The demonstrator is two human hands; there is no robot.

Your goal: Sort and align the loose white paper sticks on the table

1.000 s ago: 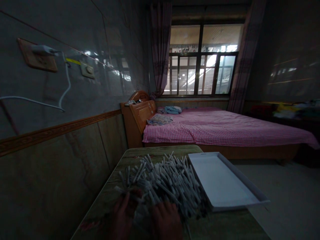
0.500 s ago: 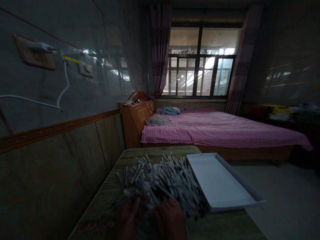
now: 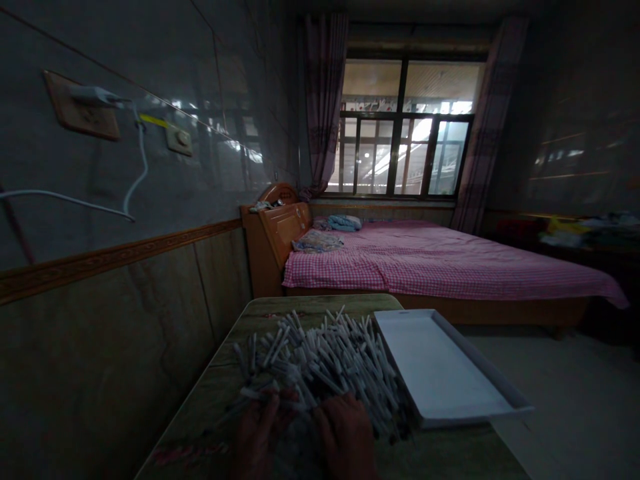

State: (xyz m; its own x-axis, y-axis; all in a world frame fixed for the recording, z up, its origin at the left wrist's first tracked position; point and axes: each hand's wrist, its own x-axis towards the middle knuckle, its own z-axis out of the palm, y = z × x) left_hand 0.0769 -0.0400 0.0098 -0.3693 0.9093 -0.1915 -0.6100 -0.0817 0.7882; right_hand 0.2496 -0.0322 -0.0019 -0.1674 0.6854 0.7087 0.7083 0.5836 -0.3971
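Your left hand point(image 3: 257, 430) shifts right, pinching tubes point(image 3: 251, 394); can't tell what your right hand point(image 3: 347, 430) holds. Tubes look light, stiff: grip mid-length.

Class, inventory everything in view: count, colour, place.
Sticks: many, whitish, heaped on table
Table: one, greenish, foreground
Tray: one, white, right of sticks
Bed: one, pink cover, beyond table
Cloths: at least two, bluish, greyish, on bed
Headboard: one, orange, bed's left
Window: one, dark frame, far wall
Curtains: two, purplish, beside window
Socket: one, brownish, left wall
Plug, cable: one each, white, left wall
Dial: one, cream, right of socket
Clutter: uncountable, partly yellow, right
Left hand, right hand: two, bare, at sticks
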